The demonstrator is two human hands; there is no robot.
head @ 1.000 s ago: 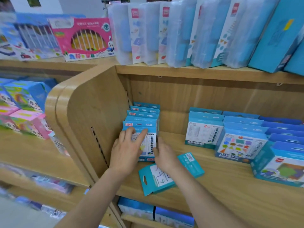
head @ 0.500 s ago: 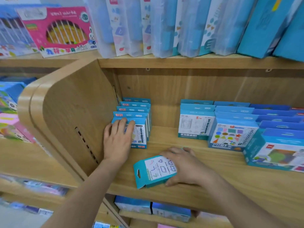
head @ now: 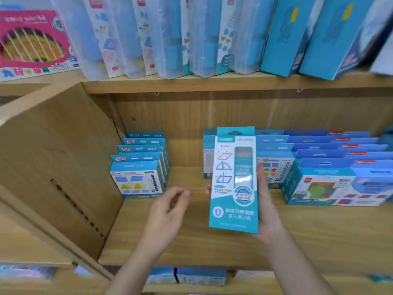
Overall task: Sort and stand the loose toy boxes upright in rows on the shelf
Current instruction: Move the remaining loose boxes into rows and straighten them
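- Head view, far left: a pink carton (head: 32, 41) with a barred window sits on the upper level. Frosted plastic cases (head: 148, 37) lean beside it, smooth and translucent.
- Below them, the side panel (head: 55, 167) is matt wood-grain board with a slotted strip running down it.
- Against that panel stands the left row (head: 138, 177), small blue card boxes upright one behind another with their hang-tabs up.
- The left hand (head: 168, 211) hovers over the shelf (head: 212, 248), fingers loosely curled and holding nothing, just beside the held box.
- The teal box (head: 234, 182) is tall, flat and narrow. It is held upright in the air above the shelf, between the two groups of standing boxes.
- It is thin glossy card with a clear window, so it is probably light and stiff along its edges. The face looks easy to dent and a little slippery, so the long side edges, about midway, look the safest hold.
- The right hand (head: 269, 213) grips it that way: palm behind, thumb on the right edge, fingertips (head: 208, 189) showing at the left edge.
- The right rows (head: 319, 167) are squarer blue boxes standing in close-packed ranks.
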